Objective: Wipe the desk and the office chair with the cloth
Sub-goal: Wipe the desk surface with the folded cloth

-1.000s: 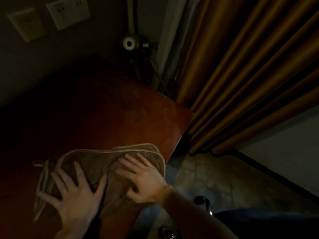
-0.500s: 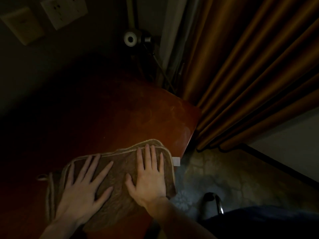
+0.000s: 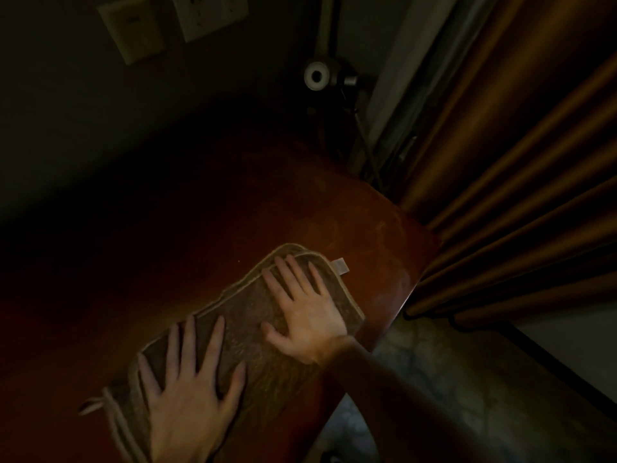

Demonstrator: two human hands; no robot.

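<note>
A folded brown cloth (image 3: 248, 332) with pale piping lies flat on the dark reddish wooden desk (image 3: 360, 228), near its right end. My left hand (image 3: 192, 392) presses on the cloth's near left part with fingers spread and straight. My right hand (image 3: 305, 304) presses flat on the far right part, fingertips at the cloth's far edge. A small white tag (image 3: 340, 265) sticks out from the cloth's far right corner. The office chair is not in view.
Brown curtains (image 3: 521, 182) hang right of the desk's end. A small round device on a stand (image 3: 317, 75) sits behind the desk's far corner. Wall sockets (image 3: 207, 15) are at the upper left. Patterned floor (image 3: 467, 379) lies beyond the desk's right edge.
Both hands have pushed the cloth away from me and toward the desk's right end; the fingers, angled at first, now lie straight and flat on it.
</note>
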